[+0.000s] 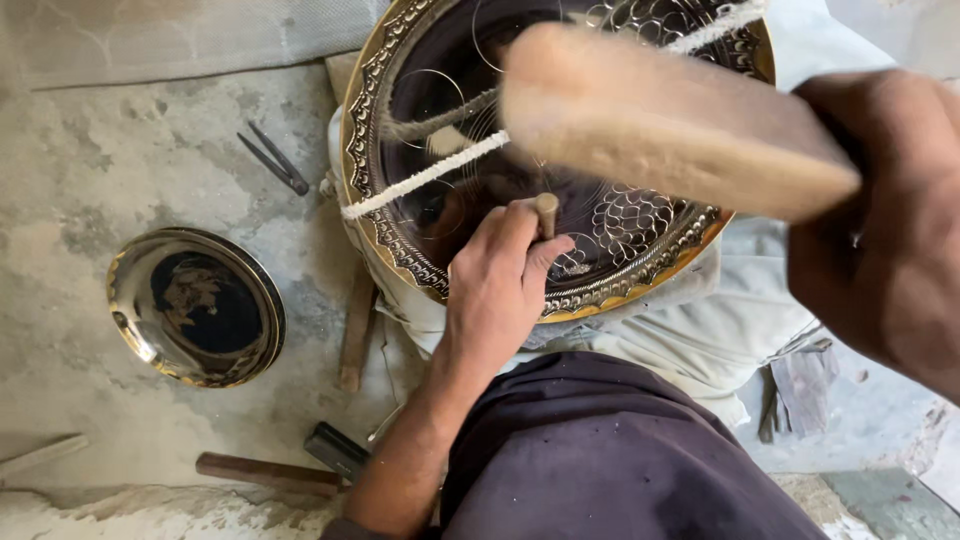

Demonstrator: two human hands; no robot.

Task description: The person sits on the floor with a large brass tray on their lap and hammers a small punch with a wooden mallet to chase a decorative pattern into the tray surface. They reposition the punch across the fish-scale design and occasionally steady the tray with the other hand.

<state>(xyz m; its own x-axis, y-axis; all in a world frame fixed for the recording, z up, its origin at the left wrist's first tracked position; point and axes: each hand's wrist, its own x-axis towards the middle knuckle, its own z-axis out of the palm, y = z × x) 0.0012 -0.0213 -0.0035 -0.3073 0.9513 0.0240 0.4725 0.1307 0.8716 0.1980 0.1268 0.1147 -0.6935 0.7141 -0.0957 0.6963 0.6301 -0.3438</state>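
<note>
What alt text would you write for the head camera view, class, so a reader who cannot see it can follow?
Seen from above, a person's left hand holds a small punch upright on a large dark engraved plate with a gold rim, while the right hand holds a blurred wooden mallet above it. A smaller shiny plate, a compass and a hammer lie on the concrete floor.

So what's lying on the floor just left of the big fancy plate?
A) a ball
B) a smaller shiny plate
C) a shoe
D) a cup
B: a smaller shiny plate with a dark middle lies on the grey floor, left of the big engraved plate that the left hand works on.
</note>
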